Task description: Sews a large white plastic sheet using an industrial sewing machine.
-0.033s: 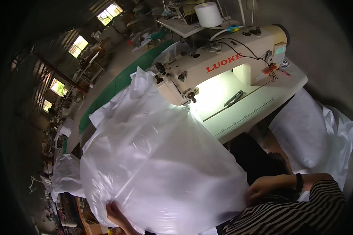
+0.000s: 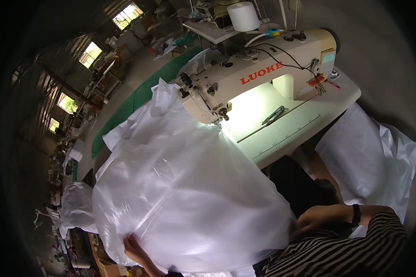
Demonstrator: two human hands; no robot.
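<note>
A large, glossy white plastic sheet (image 2: 185, 203) spreads from the sewing machine (image 2: 259, 69) down over my lap. Its far part runs under the needle area at the machine's left end. At the sheet's lower left, my left hand (image 2: 136, 251) pinches the film between closed fingers. My right hand (image 2: 313, 217) is closed at the sheet's right edge, its fingertips partly hidden by the film. A pair of small thread snips (image 2: 273, 115) lies on the lit machine bed (image 2: 286, 138).
A white thread cone (image 2: 243, 17) stands behind the machine. More white sheeting (image 2: 356, 152) hangs at the right, and a bunched white piece (image 2: 78, 205) lies at the left. A long green strip (image 2: 129, 104) runs along the far left. Shelves and windows lie beyond.
The whole view has shifted slightly. The sheet's folds and lower edge have moved a little; both hands keep hold of it in nearly the same places.
</note>
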